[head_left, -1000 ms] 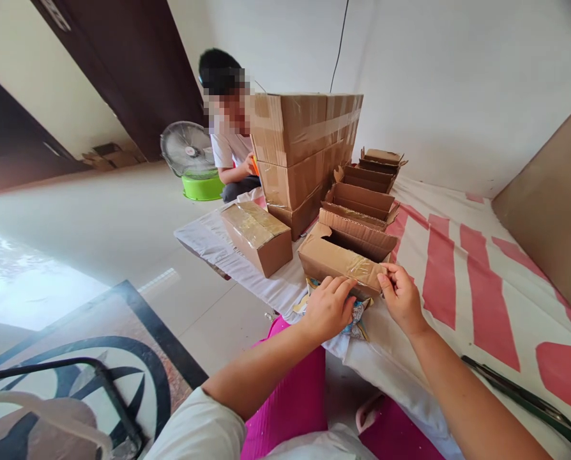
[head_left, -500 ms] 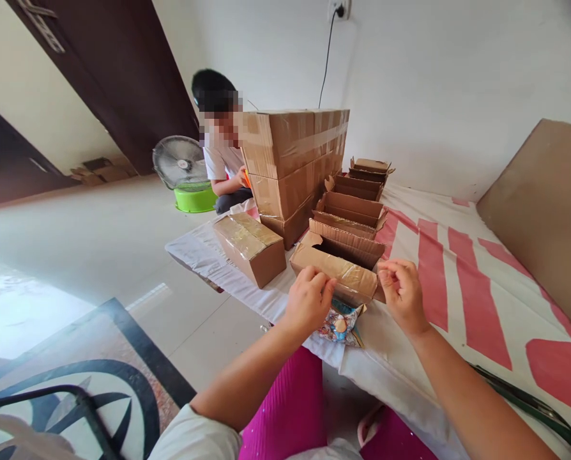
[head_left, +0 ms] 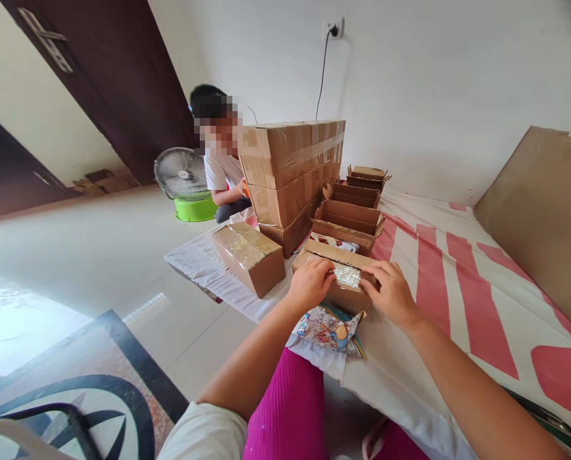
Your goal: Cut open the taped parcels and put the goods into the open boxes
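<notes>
Striped cloth (head_left: 477,300): near carton (head_left: 345,296) at 12 o'clock is touched by left hand (head_left: 313,279) and right hand (head_left: 389,291); finger closure cannot be told. Taped stack (head_left: 290,182) at its 11 judged done; open cartons (head_left: 340,228) left unsealed.

Packet (head_left: 331,329) before the handled box (head_left: 347,298)

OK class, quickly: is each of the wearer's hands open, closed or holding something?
Left hand: fingers bent on the cardboard box; grip unclear.
Right hand: fingers bent at that box's right end; grip unclear.
</notes>
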`<action>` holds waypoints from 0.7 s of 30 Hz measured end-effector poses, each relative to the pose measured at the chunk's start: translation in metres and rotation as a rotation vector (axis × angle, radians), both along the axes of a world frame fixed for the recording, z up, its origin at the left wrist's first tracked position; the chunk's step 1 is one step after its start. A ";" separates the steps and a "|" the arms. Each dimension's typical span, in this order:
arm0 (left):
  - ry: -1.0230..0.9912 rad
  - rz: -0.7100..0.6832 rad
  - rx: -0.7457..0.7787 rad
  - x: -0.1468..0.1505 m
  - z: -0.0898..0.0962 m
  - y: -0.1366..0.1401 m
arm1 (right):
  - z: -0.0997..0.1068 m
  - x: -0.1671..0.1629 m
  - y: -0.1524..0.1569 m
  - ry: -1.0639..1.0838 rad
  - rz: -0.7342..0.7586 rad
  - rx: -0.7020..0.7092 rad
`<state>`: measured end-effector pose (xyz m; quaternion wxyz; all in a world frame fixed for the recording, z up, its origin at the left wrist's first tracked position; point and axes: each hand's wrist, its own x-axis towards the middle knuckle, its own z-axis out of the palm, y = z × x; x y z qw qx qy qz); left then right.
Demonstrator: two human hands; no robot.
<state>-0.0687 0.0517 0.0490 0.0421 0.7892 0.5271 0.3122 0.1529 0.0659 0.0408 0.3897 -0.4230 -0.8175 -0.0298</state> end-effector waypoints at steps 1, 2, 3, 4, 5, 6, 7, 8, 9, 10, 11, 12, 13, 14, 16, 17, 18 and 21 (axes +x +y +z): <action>-0.004 0.043 -0.024 0.000 0.000 -0.001 | -0.002 -0.001 -0.005 -0.020 0.008 -0.001; -0.012 0.082 -0.045 0.000 0.000 -0.002 | -0.004 -0.001 -0.008 -0.031 0.009 0.005; -0.016 0.108 -0.058 0.000 0.000 -0.003 | -0.006 -0.002 -0.011 -0.036 0.005 0.013; -0.014 0.120 -0.063 0.000 0.001 -0.004 | -0.007 -0.002 -0.013 -0.036 0.000 0.022; -0.007 0.123 -0.061 -0.001 0.002 -0.004 | -0.008 -0.003 -0.013 -0.036 -0.004 0.030; 0.006 0.123 -0.059 -0.001 0.003 -0.004 | -0.009 -0.003 -0.013 -0.038 -0.005 0.036; 0.020 0.125 -0.062 -0.001 0.004 -0.004 | -0.010 -0.003 -0.013 -0.042 -0.004 0.041; 0.032 0.126 -0.070 -0.001 0.005 -0.004 | -0.010 -0.003 -0.012 -0.046 -0.002 0.044; 0.041 0.127 -0.082 -0.002 0.006 -0.003 | -0.010 -0.003 -0.011 -0.049 0.001 0.046; 0.045 0.125 -0.096 -0.002 0.006 -0.002 | -0.010 -0.003 -0.011 -0.053 0.003 0.048; 0.045 0.118 -0.106 -0.002 0.007 -0.002 | -0.010 -0.003 -0.011 -0.055 0.004 0.048; 0.041 0.111 -0.109 -0.002 0.006 -0.001 | -0.010 -0.003 -0.011 -0.055 0.003 0.048; 0.034 0.104 -0.105 -0.002 0.006 0.000 | -0.010 -0.003 -0.011 -0.054 0.000 0.049; 0.024 0.099 -0.096 -0.003 0.005 0.000 | -0.011 -0.003 -0.011 -0.052 -0.003 0.050; -0.004 0.092 -0.071 -0.003 0.002 0.000 | -0.013 -0.003 -0.011 -0.047 -0.015 0.053; -0.024 0.082 -0.058 -0.004 0.000 0.000 | -0.013 -0.004 -0.011 -0.044 -0.022 0.056; -0.050 0.063 -0.046 -0.004 -0.001 -0.002 | -0.013 -0.004 -0.012 -0.045 -0.029 0.057; -0.199 -0.003 -0.009 -0.002 -0.003 -0.013 | -0.009 -0.006 -0.017 -0.055 -0.054 0.059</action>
